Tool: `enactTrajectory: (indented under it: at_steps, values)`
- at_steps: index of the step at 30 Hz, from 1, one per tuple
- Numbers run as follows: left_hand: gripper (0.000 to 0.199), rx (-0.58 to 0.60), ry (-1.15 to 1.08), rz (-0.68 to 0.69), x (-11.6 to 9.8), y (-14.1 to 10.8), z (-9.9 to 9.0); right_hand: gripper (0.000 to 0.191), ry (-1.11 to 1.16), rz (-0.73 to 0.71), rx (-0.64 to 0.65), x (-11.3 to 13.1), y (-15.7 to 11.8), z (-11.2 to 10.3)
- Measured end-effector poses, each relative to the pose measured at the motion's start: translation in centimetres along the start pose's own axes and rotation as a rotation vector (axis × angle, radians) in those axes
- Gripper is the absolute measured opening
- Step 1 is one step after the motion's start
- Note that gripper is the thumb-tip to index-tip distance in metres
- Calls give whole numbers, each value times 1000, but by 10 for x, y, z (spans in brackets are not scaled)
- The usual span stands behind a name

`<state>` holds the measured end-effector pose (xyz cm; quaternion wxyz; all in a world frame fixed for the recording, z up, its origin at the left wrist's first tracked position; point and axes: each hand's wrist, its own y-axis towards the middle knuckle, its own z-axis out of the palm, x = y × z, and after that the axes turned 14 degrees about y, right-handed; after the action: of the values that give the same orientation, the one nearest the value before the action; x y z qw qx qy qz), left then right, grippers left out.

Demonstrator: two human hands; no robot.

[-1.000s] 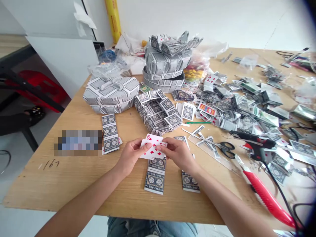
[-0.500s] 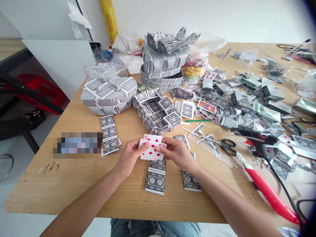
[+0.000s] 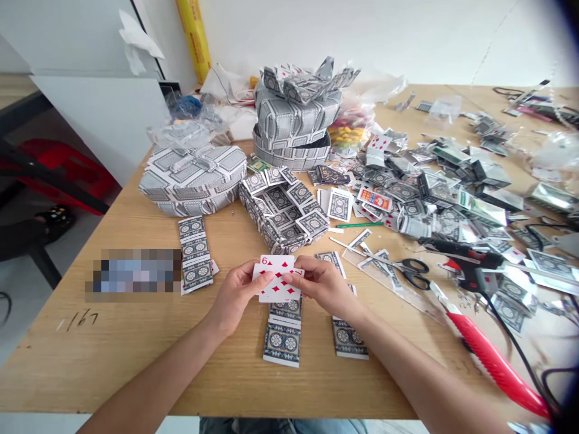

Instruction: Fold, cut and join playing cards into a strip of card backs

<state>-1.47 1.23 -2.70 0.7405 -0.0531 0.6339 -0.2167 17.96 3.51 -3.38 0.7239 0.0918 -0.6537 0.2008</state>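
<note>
Craft workshop: wooden table (image 3: 136, 367), hot glue gun (image 3: 470, 265), scissors (image 3: 415, 272), cut playing cards (image 3: 398, 193).

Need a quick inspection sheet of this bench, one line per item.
surface: wooden table, handwritten marks near its front left, one blurred patch.
work items: six of diamonds card held up; strips of card backs below it; card-covered box beyond.
clutter: heap of card offcuts at right, with scissors, hot glue gun, red utility knife.
hands: left hand and right hand both grip the card.
cables: black cord runs from the glue gun toward lower right.
surroundings: white wall, yellow roll.
</note>
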Motion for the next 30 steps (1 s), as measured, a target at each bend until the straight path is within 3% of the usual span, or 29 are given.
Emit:
enactTrajectory:
  at_steps: [30]
  values:
    - [34,-73,33,-30,-3,1,2,38,105,76,-1,6,-1,6]
